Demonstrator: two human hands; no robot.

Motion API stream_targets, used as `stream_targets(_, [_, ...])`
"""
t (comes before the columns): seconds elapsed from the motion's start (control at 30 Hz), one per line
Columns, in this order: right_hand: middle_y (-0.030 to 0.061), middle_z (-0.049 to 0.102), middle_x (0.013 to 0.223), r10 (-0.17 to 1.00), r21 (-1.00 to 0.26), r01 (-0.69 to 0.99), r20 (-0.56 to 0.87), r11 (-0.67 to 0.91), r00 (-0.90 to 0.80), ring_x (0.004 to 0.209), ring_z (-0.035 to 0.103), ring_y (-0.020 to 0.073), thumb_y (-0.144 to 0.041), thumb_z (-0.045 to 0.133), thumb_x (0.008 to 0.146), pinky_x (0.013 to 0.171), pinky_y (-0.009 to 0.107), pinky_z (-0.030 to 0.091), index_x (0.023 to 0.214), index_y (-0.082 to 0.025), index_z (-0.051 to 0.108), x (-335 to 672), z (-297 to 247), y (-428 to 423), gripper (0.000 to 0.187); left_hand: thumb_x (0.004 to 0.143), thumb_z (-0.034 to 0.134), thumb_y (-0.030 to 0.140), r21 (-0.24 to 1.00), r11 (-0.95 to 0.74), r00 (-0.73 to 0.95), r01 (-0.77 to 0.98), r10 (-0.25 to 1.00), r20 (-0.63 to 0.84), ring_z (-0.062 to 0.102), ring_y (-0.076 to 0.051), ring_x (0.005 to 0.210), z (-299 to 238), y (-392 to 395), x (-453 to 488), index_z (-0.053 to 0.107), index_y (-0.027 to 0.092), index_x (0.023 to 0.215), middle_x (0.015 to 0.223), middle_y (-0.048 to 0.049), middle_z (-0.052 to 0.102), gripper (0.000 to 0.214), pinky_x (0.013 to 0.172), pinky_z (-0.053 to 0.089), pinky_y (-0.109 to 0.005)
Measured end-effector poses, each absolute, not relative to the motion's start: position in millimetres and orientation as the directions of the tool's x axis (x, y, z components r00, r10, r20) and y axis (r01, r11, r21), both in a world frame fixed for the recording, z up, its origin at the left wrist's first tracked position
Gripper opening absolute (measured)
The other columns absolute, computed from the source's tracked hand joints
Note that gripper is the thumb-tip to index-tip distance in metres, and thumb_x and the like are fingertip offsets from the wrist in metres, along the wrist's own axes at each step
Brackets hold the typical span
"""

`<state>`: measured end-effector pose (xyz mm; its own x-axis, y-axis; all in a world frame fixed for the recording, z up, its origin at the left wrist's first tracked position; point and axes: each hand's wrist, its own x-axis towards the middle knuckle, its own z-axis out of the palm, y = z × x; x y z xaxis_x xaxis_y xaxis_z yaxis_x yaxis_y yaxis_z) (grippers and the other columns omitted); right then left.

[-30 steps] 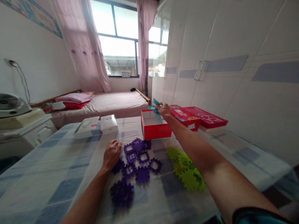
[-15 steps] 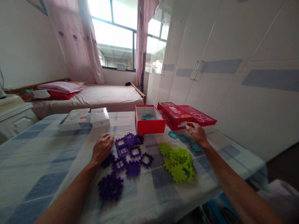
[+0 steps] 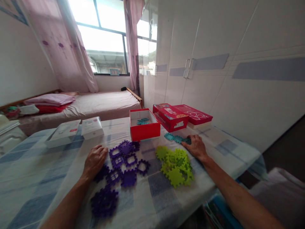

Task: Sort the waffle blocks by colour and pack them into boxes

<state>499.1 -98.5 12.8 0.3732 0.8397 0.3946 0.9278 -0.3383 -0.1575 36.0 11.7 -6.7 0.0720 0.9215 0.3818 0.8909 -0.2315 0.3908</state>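
Observation:
My left hand (image 3: 95, 161) rests palm down on the cloth with its fingers loosely stretched, beside the spread of purple interlocking building tiles (image 3: 128, 178). It holds nothing that I can see. Over to the right, my right hand (image 3: 196, 147) has its thumb and fingers closed about the end of a row of teal interlocking building tiles (image 3: 177, 139); its fingers partly cover the end tile. A heap of lime-green tiles (image 3: 175, 176) lies in front of it. Some teal tiles (image 3: 143, 121) sit inside the open red box (image 3: 145, 132).
Behind the tiles stand a red printed box (image 3: 170, 117) and a red lid (image 3: 194, 114). Two white boxes (image 3: 92, 128) are at the back left. A checked cloth (image 3: 140, 210) covers the table. A bed (image 3: 102, 101) and a wardrobe (image 3: 209, 38) lie beyond.
My right hand has come down and nearer, from beside the red box onto the teal tiles, which now lie closer in a row. The whole view has shifted; my left hand stays beside the purple tiles.

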Motion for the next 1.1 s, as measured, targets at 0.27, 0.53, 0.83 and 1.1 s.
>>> stream_targets(0.27, [0.0117, 0.057, 0.106, 0.758, -0.387, 0.832, 0.371, -0.398, 0.536, 0.091, 0.058, 0.0235, -0.051, 0.052, 0.075, 0.073, 0.032, 0.044, 0.110, -0.015, 0.046, 499, 18, -96, 0.051, 0.081, 0.028, 0.049, 0.394, -0.231, 0.058, 0.890, 0.913, 0.403, 0.054, -0.025, 0.114, -7, 10, 38, 0.069, 0.015, 0.091, 0.114, -0.0140, 0.062, 0.054, 0.100, 0.040, -0.034])
stream_targets(0.53, [0.0144, 0.056, 0.115, 0.908, -0.165, 0.939, 0.252, -0.300, 0.335, 0.101, 0.057, 0.0271, -0.053, 0.049, 0.077, 0.080, 0.034, 0.043, 0.108, -0.017, 0.059, 479, 45, -64, 0.049, 0.082, 0.030, 0.046, 0.367, -0.236, 0.066, 0.900, 0.905, 0.421, 0.057, -0.024, 0.109, -4, 8, 41, 0.069, 0.017, 0.087, 0.111, -0.0120, 0.064, 0.050, 0.097, 0.043, -0.034])
stream_targets(0.83, [0.0171, 0.061, 0.111, 0.862, -0.232, 0.887, 0.236, -0.399, 0.449, 0.104, 0.057, 0.0287, -0.055, 0.051, 0.075, 0.079, 0.034, 0.045, 0.114, -0.012, 0.053, 480, 26, -59, 0.058, 0.083, 0.032, 0.044, 0.356, -0.214, 0.056, 0.910, 0.913, 0.404, 0.056, -0.024, 0.111, -2, 5, 46, 0.069, 0.016, 0.091, 0.114, -0.0123, 0.062, 0.047, 0.100, 0.040, -0.034])
stream_targets(1.1, [0.0192, 0.063, 0.105, 0.922, -0.165, 0.921, 0.107, -0.352, 0.372, 0.100, 0.061, 0.0311, -0.062, 0.051, 0.072, 0.076, 0.035, 0.045, 0.106, -0.011, 0.057, 446, 56, -33, 0.061, 0.082, 0.035, 0.041, 0.346, -0.210, 0.051, 0.914, 0.908, 0.417, 0.055, -0.024, 0.111, -3, 3, 48, 0.070, 0.018, 0.092, 0.114, -0.0112, 0.062, 0.043, 0.100, 0.040, -0.035])
